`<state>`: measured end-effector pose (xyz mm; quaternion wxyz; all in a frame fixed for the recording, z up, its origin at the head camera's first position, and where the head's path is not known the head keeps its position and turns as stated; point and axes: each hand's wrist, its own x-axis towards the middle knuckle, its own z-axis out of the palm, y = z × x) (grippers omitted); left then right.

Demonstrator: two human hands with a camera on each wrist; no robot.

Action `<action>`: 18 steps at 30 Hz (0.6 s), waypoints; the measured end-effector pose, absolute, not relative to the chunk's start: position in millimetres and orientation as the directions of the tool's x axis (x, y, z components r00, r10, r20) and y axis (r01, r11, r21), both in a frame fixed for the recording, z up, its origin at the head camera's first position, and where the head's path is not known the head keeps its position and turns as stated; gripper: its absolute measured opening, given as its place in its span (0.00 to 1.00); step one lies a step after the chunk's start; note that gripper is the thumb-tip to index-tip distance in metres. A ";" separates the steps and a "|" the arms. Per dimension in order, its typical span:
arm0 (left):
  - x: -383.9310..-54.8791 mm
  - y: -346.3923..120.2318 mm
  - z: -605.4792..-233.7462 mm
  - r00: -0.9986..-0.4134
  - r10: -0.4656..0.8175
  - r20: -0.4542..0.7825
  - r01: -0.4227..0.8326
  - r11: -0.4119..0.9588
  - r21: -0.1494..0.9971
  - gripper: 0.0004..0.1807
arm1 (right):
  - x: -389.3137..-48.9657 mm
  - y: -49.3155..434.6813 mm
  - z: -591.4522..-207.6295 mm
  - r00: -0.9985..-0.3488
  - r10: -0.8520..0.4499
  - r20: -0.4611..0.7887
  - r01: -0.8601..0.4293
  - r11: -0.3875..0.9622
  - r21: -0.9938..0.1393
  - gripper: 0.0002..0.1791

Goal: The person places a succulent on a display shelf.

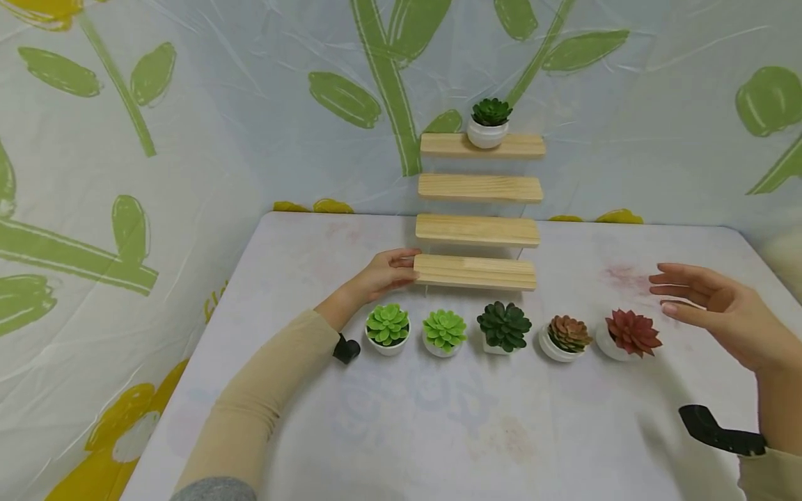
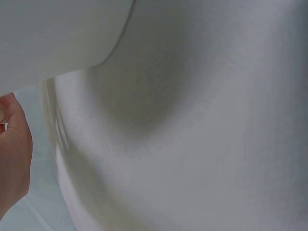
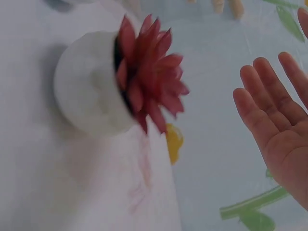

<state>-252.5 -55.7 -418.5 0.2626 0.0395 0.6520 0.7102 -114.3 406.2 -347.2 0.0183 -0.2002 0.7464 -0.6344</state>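
Note:
My left hand (image 1: 380, 275) grips the left end of the lowest board of a tiered wooden stand (image 1: 476, 272), thumb in front and fingers behind. In the left wrist view only part of that hand (image 2: 15, 154) shows, and its hold is hidden. A dark green succulent in a white pot (image 1: 487, 133) stands on the top board. My right hand (image 1: 720, 303) hovers with extended fingers, holding nothing. Closest to it is a red succulent (image 1: 633, 332) in a white pot; the right wrist view shows this succulent (image 3: 151, 72) beside the spread fingers (image 3: 269, 91).
Left of the red one, a row holds a brown succulent (image 1: 569, 334), a dark green one (image 1: 504, 325) and two bright green ones (image 1: 445, 329), all in white pots on the white table (image 1: 438, 431). A leaf-patterned sheet (image 1: 250, 104) hangs behind the table and at its left.

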 end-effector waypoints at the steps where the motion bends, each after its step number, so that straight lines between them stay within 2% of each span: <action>1: -252.4 -55.7 -418.2 -0.860 0.423 -0.285 -0.321 -0.013 0.947 0.30 | -112.2 407.9 -350.4 -0.922 -0.317 0.220 -0.272 0.127 -0.954 0.33; 8: -251.5 -55.4 -417.0 -0.866 0.411 -0.284 -0.318 -0.014 0.948 0.29 | -101.7 417.2 -374.8 -0.935 -0.312 0.166 -0.231 0.184 -0.955 0.33; 18: -251.6 -54.0 -418.2 -0.864 0.414 -0.286 -0.322 -0.017 0.947 0.29 | -92.8 427.7 -398.6 -0.940 -0.321 0.117 -0.171 0.147 -0.974 0.36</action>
